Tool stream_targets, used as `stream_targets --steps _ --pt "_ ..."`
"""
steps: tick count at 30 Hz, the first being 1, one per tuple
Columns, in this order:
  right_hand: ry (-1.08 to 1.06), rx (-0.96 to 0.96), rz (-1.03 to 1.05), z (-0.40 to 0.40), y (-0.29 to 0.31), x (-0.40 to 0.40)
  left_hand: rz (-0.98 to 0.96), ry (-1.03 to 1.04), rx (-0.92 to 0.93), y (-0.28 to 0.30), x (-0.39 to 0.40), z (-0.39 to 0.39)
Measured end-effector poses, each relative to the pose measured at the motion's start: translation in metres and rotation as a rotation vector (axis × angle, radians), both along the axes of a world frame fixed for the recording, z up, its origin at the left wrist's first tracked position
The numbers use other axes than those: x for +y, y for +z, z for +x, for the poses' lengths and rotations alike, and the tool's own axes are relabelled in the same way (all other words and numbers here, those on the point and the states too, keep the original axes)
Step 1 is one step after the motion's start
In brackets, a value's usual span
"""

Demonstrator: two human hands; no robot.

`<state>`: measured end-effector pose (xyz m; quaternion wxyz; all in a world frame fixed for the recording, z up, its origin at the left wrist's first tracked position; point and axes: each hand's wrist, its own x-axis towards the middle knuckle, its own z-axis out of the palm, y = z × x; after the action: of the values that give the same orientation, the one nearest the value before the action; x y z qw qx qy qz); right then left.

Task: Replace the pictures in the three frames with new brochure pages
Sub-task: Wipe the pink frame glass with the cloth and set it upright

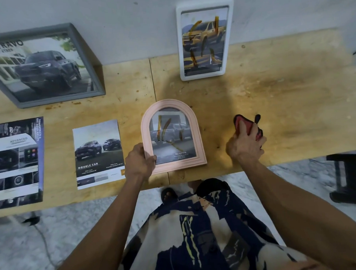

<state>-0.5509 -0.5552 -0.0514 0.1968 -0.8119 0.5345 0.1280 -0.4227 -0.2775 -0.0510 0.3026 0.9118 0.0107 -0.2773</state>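
Near the front edge of the tabletop [274, 101]: pink arched frame [173, 135], lying flat, grasped at its lower left corner by the left hand [140, 161]. To its right, right hand [244, 144] clenched around a red cloth [247, 125]. Against the back edge: grey frame [39, 65], white frame [206, 40].
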Motion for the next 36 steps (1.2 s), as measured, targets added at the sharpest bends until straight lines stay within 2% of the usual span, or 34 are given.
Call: stream_targets --steps 4,9,12,15,18,21,27,33,36 --pt "0.051 -0.121 -0.03 -0.004 -0.005 -0.016 -0.023 0.006 0.004 -0.002 0.002 -0.001" --pt "-0.024 -0.449 0.072 0.031 0.006 0.001 -0.027 0.06 0.015 -0.005 0.004 0.004" --pt "0.012 -0.57 0.14 0.054 0.02 0.026 -0.043 0.093 -0.086 -0.007 0.004 0.006" --pt "0.102 -0.673 0.139 0.073 0.032 0.049 -0.072 -0.034 -0.29 -0.014 0.004 0.008" --pt "0.209 -0.612 0.108 0.089 0.032 0.065 0.094 -0.195 -0.427 -0.018 0.0 0.006" --pt "0.313 -0.489 0.069 0.099 0.028 0.075 0.228 -0.309 -0.406 -0.024 0.0 0.005" --pt "0.596 -0.277 -0.17 0.109 0.003 0.085 0.28 -0.326 -0.379 -0.037 0.002 0.0" --pt "0.705 -0.343 -0.262 0.119 -0.022 0.091 0.284 -0.266 -0.424 -0.045 0.0 -0.002" --pt "0.808 -0.449 -0.247 0.133 -0.03 0.093 0.304 -0.258 -0.441 -0.049 0.0 -0.003"
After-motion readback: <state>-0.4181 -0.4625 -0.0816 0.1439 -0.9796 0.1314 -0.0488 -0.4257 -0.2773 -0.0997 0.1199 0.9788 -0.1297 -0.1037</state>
